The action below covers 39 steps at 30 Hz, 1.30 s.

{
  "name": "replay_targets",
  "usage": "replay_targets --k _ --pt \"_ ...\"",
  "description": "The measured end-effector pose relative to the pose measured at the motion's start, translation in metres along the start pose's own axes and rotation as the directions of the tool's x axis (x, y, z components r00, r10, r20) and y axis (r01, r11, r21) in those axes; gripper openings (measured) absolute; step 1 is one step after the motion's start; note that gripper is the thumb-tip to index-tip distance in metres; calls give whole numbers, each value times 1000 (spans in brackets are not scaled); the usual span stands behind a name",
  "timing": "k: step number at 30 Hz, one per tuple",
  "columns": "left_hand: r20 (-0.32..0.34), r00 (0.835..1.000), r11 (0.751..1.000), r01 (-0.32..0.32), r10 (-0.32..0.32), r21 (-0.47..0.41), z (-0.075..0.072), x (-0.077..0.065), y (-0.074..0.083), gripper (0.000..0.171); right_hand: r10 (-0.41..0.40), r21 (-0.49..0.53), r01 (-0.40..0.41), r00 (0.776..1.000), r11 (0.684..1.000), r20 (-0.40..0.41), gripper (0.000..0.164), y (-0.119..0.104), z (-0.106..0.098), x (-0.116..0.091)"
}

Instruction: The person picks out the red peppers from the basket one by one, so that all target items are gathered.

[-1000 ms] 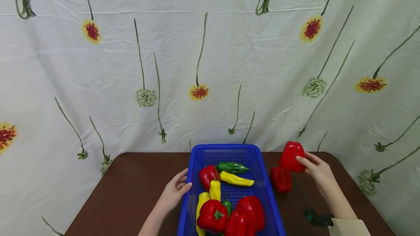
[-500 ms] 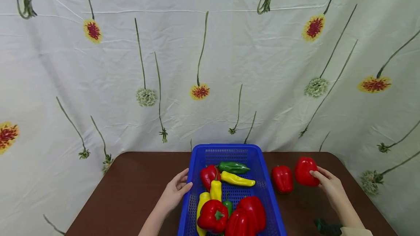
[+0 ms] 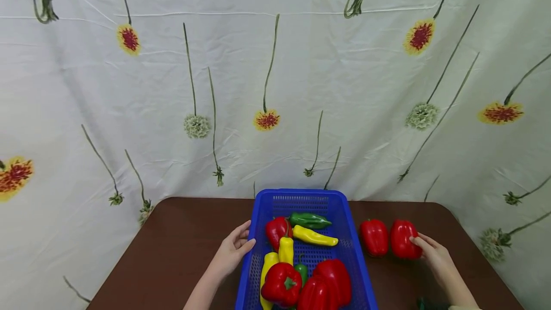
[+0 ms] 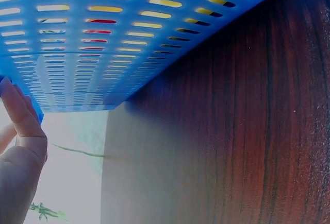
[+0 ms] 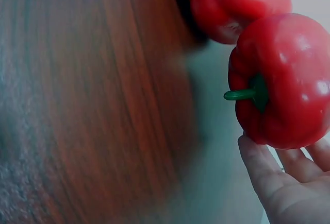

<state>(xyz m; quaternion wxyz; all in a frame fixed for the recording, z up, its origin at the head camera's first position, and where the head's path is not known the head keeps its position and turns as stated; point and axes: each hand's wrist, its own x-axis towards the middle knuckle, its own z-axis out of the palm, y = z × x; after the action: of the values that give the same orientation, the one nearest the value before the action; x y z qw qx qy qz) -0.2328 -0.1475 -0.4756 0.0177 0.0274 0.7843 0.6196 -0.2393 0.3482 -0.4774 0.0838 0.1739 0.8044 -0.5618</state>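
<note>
In the head view my right hand (image 3: 435, 253) holds a red bell pepper (image 3: 404, 239) by its right side, low at the tabletop. Its green stem points out in the right wrist view, with my fingers (image 5: 263, 167) along the pepper's lower side. Just left of it stands a second red bell pepper (image 3: 374, 237). My left hand (image 3: 230, 251) touches the left rim of a blue plastic basket (image 3: 246, 271), its fingers loosely bent at the outer edge. Inside the basket are red bell peppers (image 3: 281, 283), yellow peppers (image 3: 315, 236) and green peppers (image 3: 310, 220).
The dark brown table (image 3: 185, 233) reaches back to a white flowered cloth (image 3: 232, 94). The basket occupies its middle, between my hands. A small dark item (image 3: 422, 303) lies near my right forearm, partly cut off by the frame.
My right hand has moved right and down with the red bell pepper, from over the second pepper to beside it. The left hand has stayed at the basket rim.
</note>
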Motion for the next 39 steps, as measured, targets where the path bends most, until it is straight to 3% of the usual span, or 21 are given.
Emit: replay_targets --k 7,16,26,39 --pt "14 1000 1000 8 -8 -3 1 -1 0 57 12 48 -13 1000 999 17 79 10 1 3" --pt "20 1000 1000 2 -2 -8 1 -2 0 58 47 -37 -48 999 998 -24 91 12 6 6" --pt "29 1000 1000 4 -3 -24 0 -1 -1 58 61 -60 -63 998 996 -34 104 11 13 7" --pt "15 1000 1000 -4 4 -15 -2 -4 1 57 20 -130 -24 999 991 -29 104 8 16 7"
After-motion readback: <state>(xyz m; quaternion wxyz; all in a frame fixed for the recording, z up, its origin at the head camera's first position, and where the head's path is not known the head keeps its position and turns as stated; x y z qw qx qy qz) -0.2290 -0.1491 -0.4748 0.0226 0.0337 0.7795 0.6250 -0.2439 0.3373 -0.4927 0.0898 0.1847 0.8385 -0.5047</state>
